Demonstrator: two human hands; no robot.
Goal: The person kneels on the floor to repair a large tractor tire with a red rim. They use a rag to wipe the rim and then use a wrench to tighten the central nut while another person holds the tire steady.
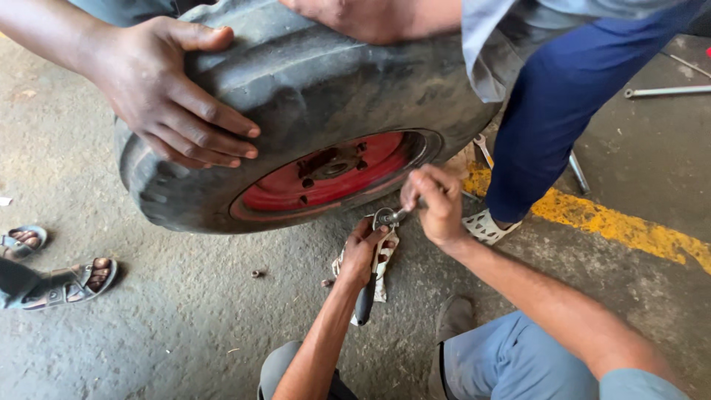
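The left hand (361, 252) grips a dark-handled tool (366, 296); the right hand (437, 201) pinches its metal head (386, 217). The tyre (296, 96) a co-worker's hand (167, 92) steadies could tip onto them.

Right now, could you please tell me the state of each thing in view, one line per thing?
Tyre: tilted on the floor, steadied by another person's hand.
Red rim: bolt holes showing, still in the tyre.
Left hand: closed around a dark-handled tool.
Right hand: fingers pinched on the tool's metal head.
Rag: lying under the tool.
Wrench: lying unused on the floor.
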